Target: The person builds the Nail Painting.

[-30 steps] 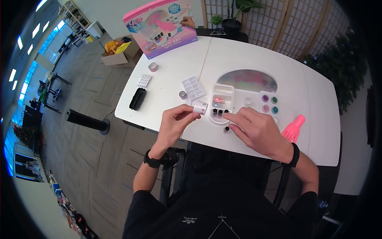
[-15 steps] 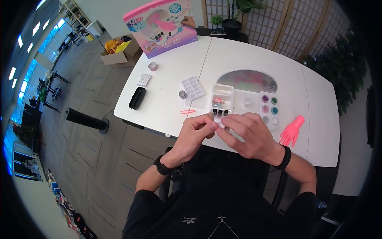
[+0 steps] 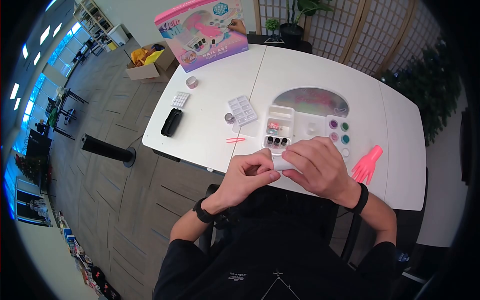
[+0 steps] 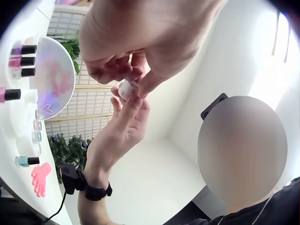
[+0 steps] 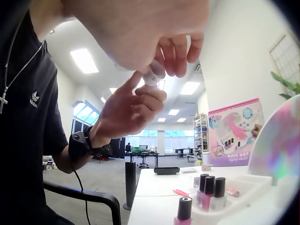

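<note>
Both hands meet over the table's front edge around a small white cylindrical piece [image 3: 283, 164] [image 4: 126, 90] [image 5: 153, 76] with a printed mark. My left hand [image 3: 248, 176] [image 4: 145, 35] [image 5: 133, 111] pinches its left side in the head view, thumb and fingers curled. On the other side my right hand [image 3: 320, 167] [image 4: 112, 145] [image 5: 136, 28] grips it with thumb and fingertips. Just beyond the hands stand several black-capped polish bottles [image 3: 276, 141] [image 5: 205, 192] in a white tray [image 3: 281, 113]. Fingers partly cover the piece.
Left of the tray lie pink tweezers [image 3: 235, 140], a compartment tray [image 3: 242, 110], a small jar [image 3: 229, 118] and a black case [image 3: 172, 123]. To the right are pots [image 3: 333, 124] and a pink model hand [image 3: 367, 164]. A printed box [image 3: 202, 34] stands behind.
My left hand has moved right with the white piece, uncovering the pink tweezers. My right hand has come from beside the bottles and now grips the piece too.
</note>
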{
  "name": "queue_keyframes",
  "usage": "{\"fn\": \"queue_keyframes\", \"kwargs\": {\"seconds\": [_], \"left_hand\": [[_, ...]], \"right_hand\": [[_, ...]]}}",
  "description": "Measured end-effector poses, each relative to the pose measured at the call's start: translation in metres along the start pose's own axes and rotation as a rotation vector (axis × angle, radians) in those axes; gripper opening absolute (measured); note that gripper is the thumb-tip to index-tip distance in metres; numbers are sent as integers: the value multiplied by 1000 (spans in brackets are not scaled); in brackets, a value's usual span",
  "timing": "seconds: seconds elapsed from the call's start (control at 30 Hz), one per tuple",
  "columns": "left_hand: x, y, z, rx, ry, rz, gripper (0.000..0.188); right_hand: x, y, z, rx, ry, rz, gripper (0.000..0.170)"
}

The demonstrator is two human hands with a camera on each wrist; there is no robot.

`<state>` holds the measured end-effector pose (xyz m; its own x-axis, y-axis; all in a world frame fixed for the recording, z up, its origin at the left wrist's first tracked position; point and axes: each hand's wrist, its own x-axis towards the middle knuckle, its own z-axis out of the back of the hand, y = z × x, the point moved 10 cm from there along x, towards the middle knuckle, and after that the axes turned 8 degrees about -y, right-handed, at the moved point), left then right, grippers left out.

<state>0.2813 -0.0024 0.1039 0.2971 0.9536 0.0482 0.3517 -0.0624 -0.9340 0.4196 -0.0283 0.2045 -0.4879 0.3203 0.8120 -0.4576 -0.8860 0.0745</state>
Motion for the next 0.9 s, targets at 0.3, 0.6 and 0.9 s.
{"fn": "queue_keyframes", "kwargs": {"seconds": [0.3, 0.6, 0.9], "left_hand": [[-1, -17, 0, 206, -15, -191, 7], [2, -19, 4, 362, 53, -153, 5], [12, 20, 20, -5, -120, 162, 13]], "right_hand": [[-14, -24, -22, 395, 240, -453, 20], [-37, -32, -50, 812, 464, -940, 34], [-11, -35, -25, 291, 246, -497, 33]]}}
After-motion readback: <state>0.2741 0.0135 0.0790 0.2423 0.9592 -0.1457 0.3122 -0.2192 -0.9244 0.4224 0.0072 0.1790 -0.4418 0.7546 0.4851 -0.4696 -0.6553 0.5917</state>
